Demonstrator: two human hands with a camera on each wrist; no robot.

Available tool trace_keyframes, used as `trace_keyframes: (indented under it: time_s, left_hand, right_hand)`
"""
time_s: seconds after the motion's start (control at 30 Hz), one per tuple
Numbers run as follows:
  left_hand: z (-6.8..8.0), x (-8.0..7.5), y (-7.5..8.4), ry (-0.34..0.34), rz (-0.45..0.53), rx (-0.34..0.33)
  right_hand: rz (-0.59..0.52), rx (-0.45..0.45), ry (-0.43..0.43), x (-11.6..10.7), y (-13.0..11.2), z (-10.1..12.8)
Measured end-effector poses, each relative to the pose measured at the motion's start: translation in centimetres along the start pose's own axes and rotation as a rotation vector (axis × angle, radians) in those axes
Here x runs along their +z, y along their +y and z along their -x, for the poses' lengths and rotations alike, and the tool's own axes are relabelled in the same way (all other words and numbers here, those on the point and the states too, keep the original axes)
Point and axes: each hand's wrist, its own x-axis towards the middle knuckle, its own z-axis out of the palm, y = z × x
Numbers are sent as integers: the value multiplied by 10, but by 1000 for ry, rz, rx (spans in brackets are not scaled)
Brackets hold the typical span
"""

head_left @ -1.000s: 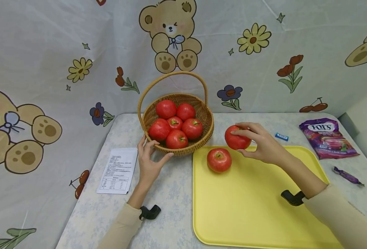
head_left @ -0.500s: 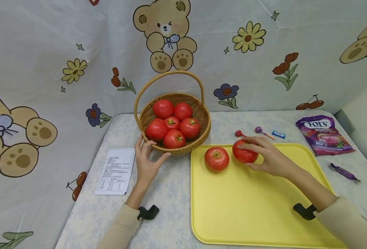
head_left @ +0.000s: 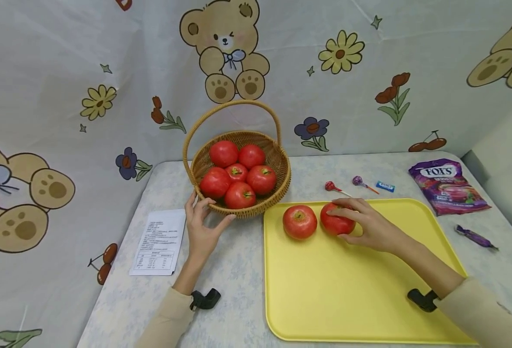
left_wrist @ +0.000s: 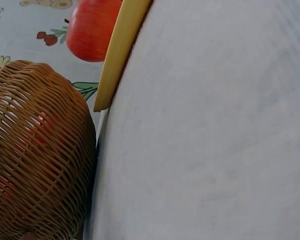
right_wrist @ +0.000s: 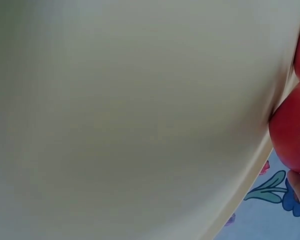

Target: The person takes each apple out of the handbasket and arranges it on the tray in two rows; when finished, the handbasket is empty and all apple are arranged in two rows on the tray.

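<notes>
My right hand (head_left: 362,224) grips a red tomato (head_left: 335,222) that rests on the yellow tray (head_left: 351,290), right beside a second tomato (head_left: 299,222). In the right wrist view the held tomato (right_wrist: 292,132) shows at the right edge above the tray surface (right_wrist: 130,115). My left hand (head_left: 204,227) holds the front left rim of the wicker basket (head_left: 277,164), thumb and fingers curled along it. The basket holds several red tomatoes (head_left: 238,174). The left wrist view shows the basket's woven wall (left_wrist: 37,160), the tray edge (left_wrist: 117,55) and a tomato (left_wrist: 92,27).
A printed paper slip (head_left: 157,241) lies left of my left hand. Behind the tray are two lollipops (head_left: 334,187), a small blue candy (head_left: 385,186), a purple Fox's candy bag (head_left: 447,186) and a purple wrapped candy (head_left: 475,237). A bear-print cloth (head_left: 225,53) backs the table.
My right hand lowered the tomato from above the tray's far edge onto the tray, beside the other tomato. My left hand stayed on the basket rim.
</notes>
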Motion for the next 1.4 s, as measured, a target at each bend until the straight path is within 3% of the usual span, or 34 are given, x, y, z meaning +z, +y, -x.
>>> trace_keyframes:
  time_s: [0.47, 1.1, 1.4]
  left_hand:
    - [0, 1, 0, -3, -17, 0]
    - [0, 1, 0, -1, -25, -3]
    - [0, 1, 1, -2, -24, 3]
  right_hand:
    - [36, -7, -20, 2, -6, -5]
    - [123, -108, 5, 8, -6, -6]
    - [125, -107, 6, 7, -9, -7]
